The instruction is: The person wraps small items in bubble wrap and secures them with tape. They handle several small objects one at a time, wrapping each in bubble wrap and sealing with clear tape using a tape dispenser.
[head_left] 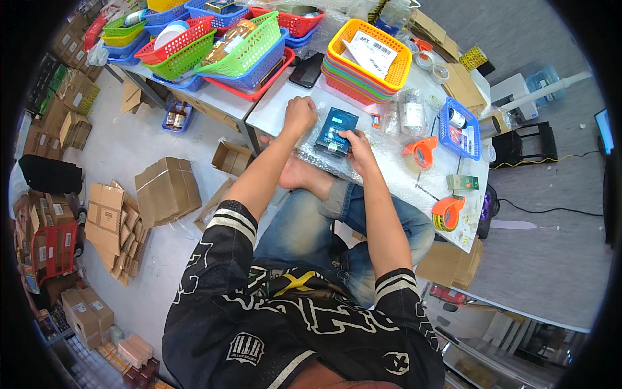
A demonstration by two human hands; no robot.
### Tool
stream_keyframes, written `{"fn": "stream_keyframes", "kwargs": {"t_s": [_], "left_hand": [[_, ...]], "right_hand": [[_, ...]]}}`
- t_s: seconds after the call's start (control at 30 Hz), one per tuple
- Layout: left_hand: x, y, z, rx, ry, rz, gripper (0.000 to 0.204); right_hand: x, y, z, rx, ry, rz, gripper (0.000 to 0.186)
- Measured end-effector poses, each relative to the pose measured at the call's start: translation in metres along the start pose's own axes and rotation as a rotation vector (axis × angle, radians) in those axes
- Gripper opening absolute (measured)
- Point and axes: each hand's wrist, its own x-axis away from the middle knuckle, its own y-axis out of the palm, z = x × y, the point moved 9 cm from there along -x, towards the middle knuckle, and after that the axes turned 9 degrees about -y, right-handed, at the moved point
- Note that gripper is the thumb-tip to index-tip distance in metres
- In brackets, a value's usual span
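My right hand [360, 153] grips a dark blue box [337, 131] by its near right side, the thumb on its top face. Under the box lies clear bubble wrap [315, 160], spread at the table's front edge. To the left of the box, my left hand [300, 115] is closed with its fingers curled in; what they hold, if anything, is hidden. A black phone [306, 70] rests just beyond the left hand. Past the box, a small red battery-like piece [376, 120] lies near a bubble-wrapped bottle [412, 113].
Stacked colourful baskets [368, 55] hold white labelled packets. A blue basket [459, 129] of small goods, an orange tape dispenser [421, 154], another tape dispenser [447, 214] and a green box [462, 183] stand right. More filled baskets [241, 55] sit left; cartons [168, 192] lie on the floor.
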Motion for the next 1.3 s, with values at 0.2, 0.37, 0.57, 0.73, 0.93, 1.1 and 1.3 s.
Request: {"fn": "stream_keyframes", "kwargs": {"t_s": [0.2,0.37,0.57,0.73,0.93,1.1,1.3], "left_hand": [[-0.005,-0.009,-0.033,0.06,-0.131,-0.07,0.053],[0.006,0.008,-0.048,0.454,-0.29,-0.486,0.034],[0.022,-0.016,-0.043,0.331,-0.141,-0.41,0.03],[0.027,-0.019,-0.045,0.257,-0.134,-0.464,0.037],[0.034,-0.016,-0.04,0.436,-0.185,-0.438,0.033],[0.032,-0.009,-0.039,0.596,-0.208,-0.478,0.031],[0.035,-0.005,-0.039,0.637,-0.212,-0.458,0.031]], "right_hand": [[0.004,0.0,-0.005,-0.031,-0.027,-0.022,0.086],[0.008,0.022,-0.013,-0.072,-0.053,-0.042,0.089],[0.011,0.038,-0.015,0.064,0.01,-0.085,0.096],[0.016,0.05,-0.014,-0.089,-0.009,-0.158,0.096],[0.011,0.043,-0.003,0.038,-0.007,-0.115,0.093],[0.008,0.046,-0.003,0.045,-0.005,-0.123,0.089],[0.013,0.044,-0.005,0.024,-0.017,-0.114,0.082]]}}
